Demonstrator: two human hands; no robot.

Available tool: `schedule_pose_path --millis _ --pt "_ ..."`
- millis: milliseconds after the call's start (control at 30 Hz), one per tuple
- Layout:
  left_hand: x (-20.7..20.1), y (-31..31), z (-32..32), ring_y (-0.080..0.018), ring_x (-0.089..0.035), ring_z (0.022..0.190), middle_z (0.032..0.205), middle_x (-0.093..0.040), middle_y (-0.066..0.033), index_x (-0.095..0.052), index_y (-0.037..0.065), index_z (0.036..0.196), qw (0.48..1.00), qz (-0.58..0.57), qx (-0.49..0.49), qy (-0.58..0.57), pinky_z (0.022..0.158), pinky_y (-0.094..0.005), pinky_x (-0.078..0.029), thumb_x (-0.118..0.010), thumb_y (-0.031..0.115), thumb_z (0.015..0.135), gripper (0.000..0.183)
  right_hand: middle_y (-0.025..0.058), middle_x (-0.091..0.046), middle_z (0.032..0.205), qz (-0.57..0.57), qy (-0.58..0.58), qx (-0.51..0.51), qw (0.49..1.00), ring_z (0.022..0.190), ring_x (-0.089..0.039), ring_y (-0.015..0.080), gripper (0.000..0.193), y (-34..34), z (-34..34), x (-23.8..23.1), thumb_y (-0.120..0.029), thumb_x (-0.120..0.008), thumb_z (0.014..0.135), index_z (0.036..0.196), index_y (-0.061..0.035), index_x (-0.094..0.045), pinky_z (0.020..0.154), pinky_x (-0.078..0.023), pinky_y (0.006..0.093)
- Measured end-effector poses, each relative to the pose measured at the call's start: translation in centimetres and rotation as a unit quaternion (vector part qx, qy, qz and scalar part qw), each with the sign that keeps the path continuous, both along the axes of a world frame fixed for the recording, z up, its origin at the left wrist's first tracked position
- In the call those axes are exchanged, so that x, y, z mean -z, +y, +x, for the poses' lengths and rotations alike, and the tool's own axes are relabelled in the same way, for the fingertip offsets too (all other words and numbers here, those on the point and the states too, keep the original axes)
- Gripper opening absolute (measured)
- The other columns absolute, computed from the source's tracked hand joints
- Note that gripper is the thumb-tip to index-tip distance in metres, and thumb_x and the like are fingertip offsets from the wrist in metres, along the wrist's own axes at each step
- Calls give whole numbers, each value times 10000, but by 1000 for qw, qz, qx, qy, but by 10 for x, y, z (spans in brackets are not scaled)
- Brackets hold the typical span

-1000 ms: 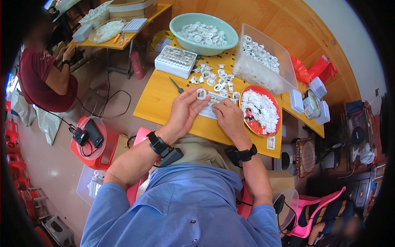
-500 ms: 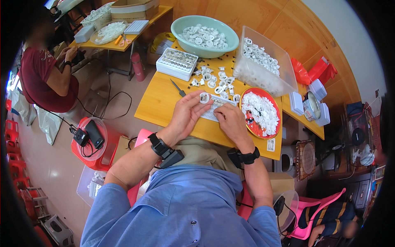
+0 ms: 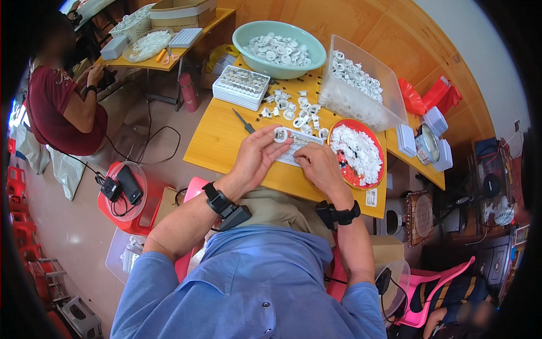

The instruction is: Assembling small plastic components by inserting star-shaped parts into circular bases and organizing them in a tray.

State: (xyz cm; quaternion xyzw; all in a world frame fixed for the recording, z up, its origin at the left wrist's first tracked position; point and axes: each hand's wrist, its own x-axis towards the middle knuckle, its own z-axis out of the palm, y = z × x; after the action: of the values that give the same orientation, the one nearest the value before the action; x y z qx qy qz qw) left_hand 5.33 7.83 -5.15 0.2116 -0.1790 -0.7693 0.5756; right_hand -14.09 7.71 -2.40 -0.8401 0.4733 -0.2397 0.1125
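My left hand (image 3: 257, 153) holds a round white plastic piece (image 3: 280, 134) with an opening in its middle, pinched between thumb and fingers. Under both hands lies a white tray (image 3: 289, 159) holding rows of small round silvery pieces. My right hand (image 3: 319, 164) is closed over this tray with the fingertips down on it; whatever they pinch is hidden. Beyond the hands is a loose heap of similar white plastic pieces (image 3: 305, 111). Left of that heap lies a dark pointed tool (image 3: 243, 121). A red round dish (image 3: 344, 179) of small white parts stands beside my right hand.
At the back of the wooden table (image 3: 212, 150) stand a green basin (image 3: 239, 42), a clear bin (image 3: 367, 113) of white parts and a stack of filled white trays (image 3: 237, 96). On the left a person (image 3: 68, 107) sits by another table (image 3: 169, 62). A red stool (image 3: 138, 226) carries black devices.
My right wrist has shifted very slightly to the right and its fingers stay at the tray. The left hand keeps the white plastic piece in the same place.
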Motion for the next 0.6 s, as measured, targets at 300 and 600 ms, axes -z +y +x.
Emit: schedule_pose_path --millis 300,600 --pt "-2 4 -4 -250 -630 1119 1246 -600 -193 -499 -46 1281 999 -6 40 -29 984 -344 -524 -486 124 1019 313 96 -696 844 -12 -198 80 977 707 -632 269 94 9 16 -15 -53 -685 803 895 -49 -706 652 -500 358" --pt "5 9 -11 -209 -633 1106 1243 -607 -143 -508 -37 1295 995 -49 80 -32 971 -331 -525 -476 145 1030 323 38 -661 824 -296 -83 -1 951 663 -608 235 144 6 20 -4 -32 -715 732 863 -89 -694 574 -441 343"
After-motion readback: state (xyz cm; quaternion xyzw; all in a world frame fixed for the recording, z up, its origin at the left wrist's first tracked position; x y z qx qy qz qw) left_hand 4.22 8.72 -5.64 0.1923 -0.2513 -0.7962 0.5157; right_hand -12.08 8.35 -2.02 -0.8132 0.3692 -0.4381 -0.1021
